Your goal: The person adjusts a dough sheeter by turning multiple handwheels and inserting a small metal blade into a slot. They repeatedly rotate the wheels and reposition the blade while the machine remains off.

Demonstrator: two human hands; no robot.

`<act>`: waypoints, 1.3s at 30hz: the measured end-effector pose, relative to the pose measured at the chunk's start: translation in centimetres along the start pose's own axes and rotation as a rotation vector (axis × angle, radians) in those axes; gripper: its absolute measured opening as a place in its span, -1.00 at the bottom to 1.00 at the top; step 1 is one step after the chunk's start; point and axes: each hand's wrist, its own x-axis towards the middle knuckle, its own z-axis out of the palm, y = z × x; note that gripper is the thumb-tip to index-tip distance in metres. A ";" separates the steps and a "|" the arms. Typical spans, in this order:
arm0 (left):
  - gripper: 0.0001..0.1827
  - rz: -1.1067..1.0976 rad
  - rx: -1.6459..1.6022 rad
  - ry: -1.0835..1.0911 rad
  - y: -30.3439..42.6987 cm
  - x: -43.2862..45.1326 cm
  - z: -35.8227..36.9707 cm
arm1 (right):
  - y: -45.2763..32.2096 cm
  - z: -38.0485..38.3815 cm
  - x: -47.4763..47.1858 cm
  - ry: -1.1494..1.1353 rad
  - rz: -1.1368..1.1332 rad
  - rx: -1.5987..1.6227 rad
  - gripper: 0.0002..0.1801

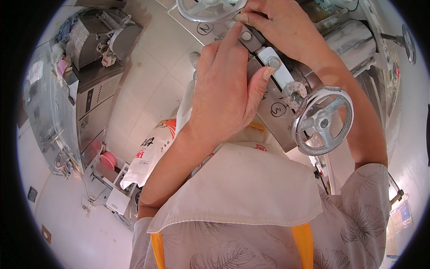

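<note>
My left hand (224,88) is over the metal side frame (278,117) of a roller machine, back of the hand upward. Its index finger stretches toward the upper metal handwheel (193,16), and the thumb is spread beside a bolt head (273,62) on a white block (282,75). Nothing shows in this hand. My right hand (278,25) is at the wheel's rim, thumb tip close to my left index fingertip. Whether it grips the rim cannot be told. A second handwheel (324,123) sticks out below my right forearm.
A wide metal roller (352,43) lies right of my right hand. Another small handwheel (408,43) is at far right. Left across the tiled floor (144,77) stands a steel machine (97,94). A printed white sack (151,148) and a pink basin (108,160) are at lower left.
</note>
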 end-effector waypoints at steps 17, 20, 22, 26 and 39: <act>-0.50 0.017 -0.047 0.036 -0.4 0.0 0.4 | -0.4 -0.5 0.0 -0.044 0.036 0.000 -0.74; -0.50 0.017 -0.048 0.035 -0.4 0.1 0.4 | -0.5 -0.7 -0.1 -0.069 0.079 0.021 -0.74; -0.50 0.016 -0.039 0.037 -0.4 0.1 0.4 | -0.6 -0.6 -0.1 -0.066 0.095 0.051 -0.74; -0.50 0.022 -0.032 0.027 -0.5 0.1 0.2 | -0.2 -0.4 -0.3 -0.023 0.075 0.110 -0.74; -0.53 0.023 -0.030 0.031 -0.6 0.0 0.2 | -0.2 0.2 -0.1 0.033 -0.023 -0.017 -0.75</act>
